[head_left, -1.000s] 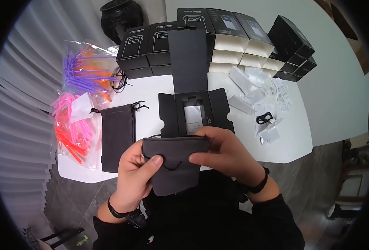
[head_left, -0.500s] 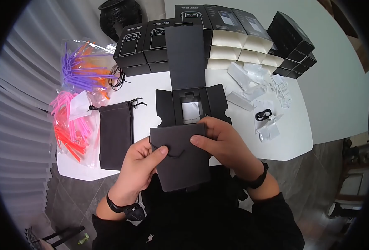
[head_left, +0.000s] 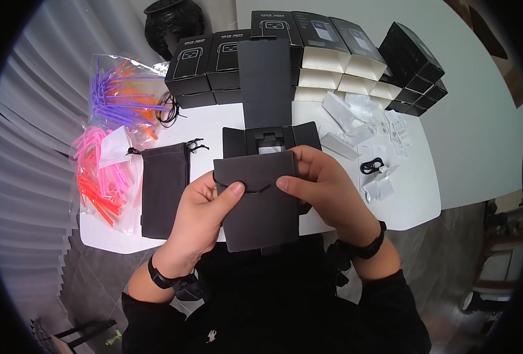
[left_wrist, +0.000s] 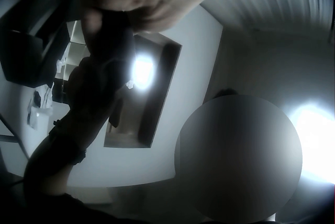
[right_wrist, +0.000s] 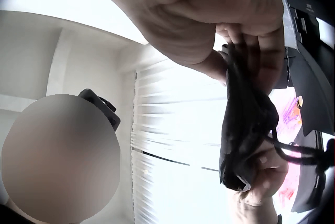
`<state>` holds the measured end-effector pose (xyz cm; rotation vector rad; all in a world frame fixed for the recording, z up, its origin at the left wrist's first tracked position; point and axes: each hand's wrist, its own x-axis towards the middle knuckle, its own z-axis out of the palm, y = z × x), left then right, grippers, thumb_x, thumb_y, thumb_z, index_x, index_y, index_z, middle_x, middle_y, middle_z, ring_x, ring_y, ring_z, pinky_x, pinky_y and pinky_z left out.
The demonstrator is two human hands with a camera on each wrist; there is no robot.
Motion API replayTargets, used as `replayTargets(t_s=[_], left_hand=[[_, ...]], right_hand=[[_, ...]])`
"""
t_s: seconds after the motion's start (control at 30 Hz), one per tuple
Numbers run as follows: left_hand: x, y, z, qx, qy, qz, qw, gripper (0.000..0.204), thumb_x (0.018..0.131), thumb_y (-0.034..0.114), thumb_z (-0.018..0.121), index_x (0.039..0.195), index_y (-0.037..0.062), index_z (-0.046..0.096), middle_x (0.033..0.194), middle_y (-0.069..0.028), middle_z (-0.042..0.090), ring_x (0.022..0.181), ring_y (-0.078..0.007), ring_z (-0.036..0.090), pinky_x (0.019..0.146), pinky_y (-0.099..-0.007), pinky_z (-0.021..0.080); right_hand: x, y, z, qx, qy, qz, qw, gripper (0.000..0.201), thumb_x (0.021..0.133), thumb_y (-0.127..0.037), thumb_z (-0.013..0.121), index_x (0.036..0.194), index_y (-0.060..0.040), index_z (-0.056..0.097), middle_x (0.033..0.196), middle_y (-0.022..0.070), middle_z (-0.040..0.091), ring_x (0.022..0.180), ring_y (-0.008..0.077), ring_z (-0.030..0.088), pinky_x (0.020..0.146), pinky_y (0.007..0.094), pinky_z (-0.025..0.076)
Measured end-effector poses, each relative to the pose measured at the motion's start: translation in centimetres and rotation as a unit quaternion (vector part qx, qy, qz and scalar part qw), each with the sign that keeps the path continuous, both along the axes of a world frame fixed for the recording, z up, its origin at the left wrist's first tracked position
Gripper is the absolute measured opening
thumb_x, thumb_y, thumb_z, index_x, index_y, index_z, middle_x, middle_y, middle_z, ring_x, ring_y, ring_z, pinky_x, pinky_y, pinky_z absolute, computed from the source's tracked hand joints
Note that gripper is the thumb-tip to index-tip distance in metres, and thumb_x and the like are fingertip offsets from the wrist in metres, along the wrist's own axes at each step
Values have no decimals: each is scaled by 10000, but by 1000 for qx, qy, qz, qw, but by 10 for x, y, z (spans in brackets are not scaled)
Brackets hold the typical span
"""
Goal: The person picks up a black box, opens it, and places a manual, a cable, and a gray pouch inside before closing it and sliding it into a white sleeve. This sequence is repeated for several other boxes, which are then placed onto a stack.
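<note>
Both hands hold a dark grey drawstring pouch [head_left: 261, 221] in front of the body, over the near side of an open black box [head_left: 236, 140]. The left hand [head_left: 205, 203] pinches its left edge, thumb on the near face beside the black cord. Its right edge is gripped by the right hand [head_left: 326, 189], thumb in front and fingers behind. The right wrist view shows the pouch [right_wrist: 238, 124] edge-on between the hands, its cord [right_wrist: 293, 153] hanging out to one side. The pouch covers most of the box's inside.
A second drawstring pouch [head_left: 166, 192] lies left on the white table [head_left: 214, 127]. Beyond it are bags of purple and orange sticks [head_left: 117, 100] and pink and red ones [head_left: 105, 197]. Black boxes [head_left: 276, 35] stand stacked behind. Clear plastic packaging [head_left: 341, 144] and a coiled black cable [head_left: 372, 166] lie right.
Both hands have moved the pouch forward and up in the head view, so that it now hides more of the open box. Both hands keep their hold.
</note>
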<state>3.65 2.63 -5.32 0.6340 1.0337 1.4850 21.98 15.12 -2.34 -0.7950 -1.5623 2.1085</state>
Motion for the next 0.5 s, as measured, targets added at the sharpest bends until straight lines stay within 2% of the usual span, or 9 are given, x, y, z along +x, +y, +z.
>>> replayTargets(t_s=[0.13,0.23,0.33,0.43,0.5], left_hand=[[1,1,-10,-13,3,-3,1000,239,999,106,628,1199,-24,622,1057,-88,724,916,-109,685,843,-251,549],[3,2,-8,-27,7,8,1000,239,982,94,646,1191,-20,627,1017,-65,722,865,-76,674,775,-222,541],[-4,-1,-4,-29,-3,-20,999,248,967,80,657,1192,-17,625,970,-34,714,794,-38,650,686,-186,507],[-11,-2,-7,-55,-17,-31,998,260,958,72,661,1200,-16,620,941,-12,702,747,-17,625,633,-167,467],[-11,-1,-5,-62,-3,-26,998,250,963,64,650,1198,-16,619,938,-18,709,748,-19,636,631,-164,476]], right_hand=[[3,3,-14,-8,-10,20,1000,267,953,-73,658,1182,15,553,897,52,702,766,76,668,613,223,542],[3,4,-15,-6,-14,21,1000,259,953,-80,658,1174,8,554,887,45,700,763,75,667,607,222,540],[3,5,-15,-4,-21,19,1000,262,957,-90,656,1180,-1,554,887,41,697,759,74,666,601,218,540],[2,5,-13,-12,-21,20,1000,269,960,-93,651,1195,-9,551,903,44,698,757,78,669,606,220,547],[1,5,-10,-20,-19,21,999,275,959,-89,648,1202,-8,549,919,49,700,761,82,673,612,226,554]])
